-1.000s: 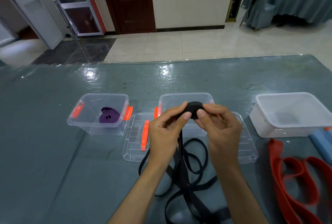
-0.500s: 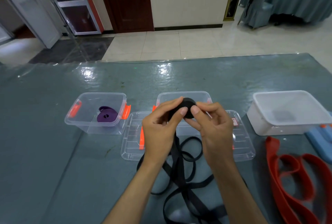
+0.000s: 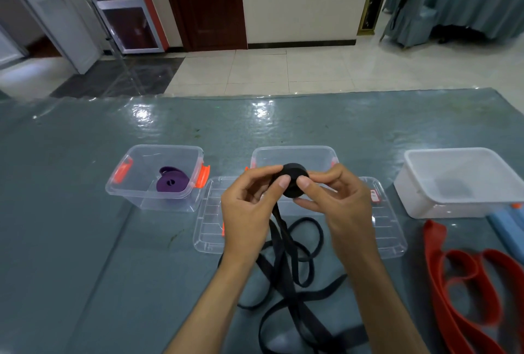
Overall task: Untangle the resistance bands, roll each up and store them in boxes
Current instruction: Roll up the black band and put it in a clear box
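Observation:
Both hands hold a partly rolled black resistance band above the table. My left hand pinches the roll from the left, my right hand from the right, thumbs on its near face. The loose rest of the black band hangs down and lies in loops on the table. A rolled purple band lies in the clear box at the left. Behind my hands stands a second clear box. A red band lies unrolled at the right.
Two clear lids lie flat under my hands, one at the left and one at the right. A white box stands at the right, with a blue lid beside it. The table has a shiny grey-green cover.
The black roll has turned a little between my fingers and grown slightly. Both hands stay in about the same place above the lids.

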### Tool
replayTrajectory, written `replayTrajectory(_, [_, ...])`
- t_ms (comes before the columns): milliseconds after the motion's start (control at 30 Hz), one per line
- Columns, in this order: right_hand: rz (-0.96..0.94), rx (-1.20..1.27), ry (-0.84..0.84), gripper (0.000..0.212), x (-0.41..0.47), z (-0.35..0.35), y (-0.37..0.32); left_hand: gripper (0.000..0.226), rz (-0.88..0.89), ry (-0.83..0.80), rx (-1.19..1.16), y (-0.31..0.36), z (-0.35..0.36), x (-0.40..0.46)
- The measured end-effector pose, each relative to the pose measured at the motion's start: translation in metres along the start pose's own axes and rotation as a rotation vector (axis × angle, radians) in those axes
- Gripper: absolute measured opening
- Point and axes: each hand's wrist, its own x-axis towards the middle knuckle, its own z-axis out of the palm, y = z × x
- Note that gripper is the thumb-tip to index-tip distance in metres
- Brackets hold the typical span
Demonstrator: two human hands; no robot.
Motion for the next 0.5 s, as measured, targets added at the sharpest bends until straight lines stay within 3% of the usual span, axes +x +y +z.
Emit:
replayTrajectory(167, [-0.067, 0.01, 0.059, 0.021, -0.001, -0.002, 0.002, 0.019, -0.033, -0.041, -0.009, -0.004, 0.002, 0.001])
replayTrajectory(300, [-0.054, 0.061, 0.044, 0.009, -0.002, -0.005, 0.007, 0.026, -0.046, -0.132, 0.035, -0.006, -0.002, 0.006])
replayTrajectory(367, [-0.024, 0.055, 0.036, 0.013, -0.001, -0.008, 0.005, 0.025, -0.028, -0.175, 0.061, -0.007, -0.007, 0.008])
replayTrajectory(500, [-0.089, 0.002, 0.036, 0.014, 0.003, -0.008, 0.002, 0.023, -0.061, -0.073, 0.002, -0.01, -0.004, 0.003])
